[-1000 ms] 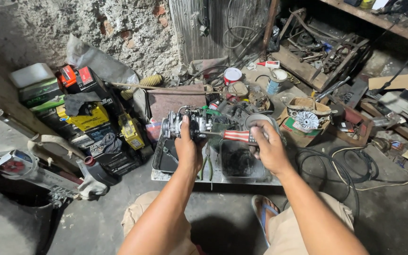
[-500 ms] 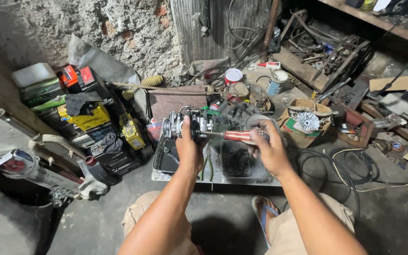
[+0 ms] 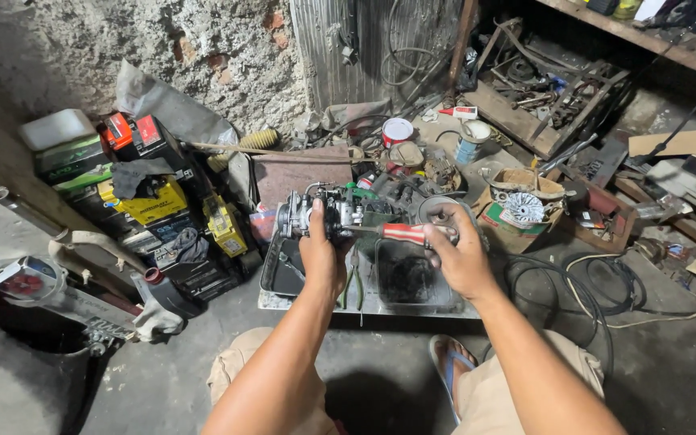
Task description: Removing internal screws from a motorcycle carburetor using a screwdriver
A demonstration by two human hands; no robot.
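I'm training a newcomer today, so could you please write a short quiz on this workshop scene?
1. True or false: the left hand holds the carburettor.
2. The right hand grips a screwdriver with a handle that is: A) blue B) red and white C) green.
3. What lies on the tray under the hands?

Key: 1 true. 2 B. 3 Pliers.
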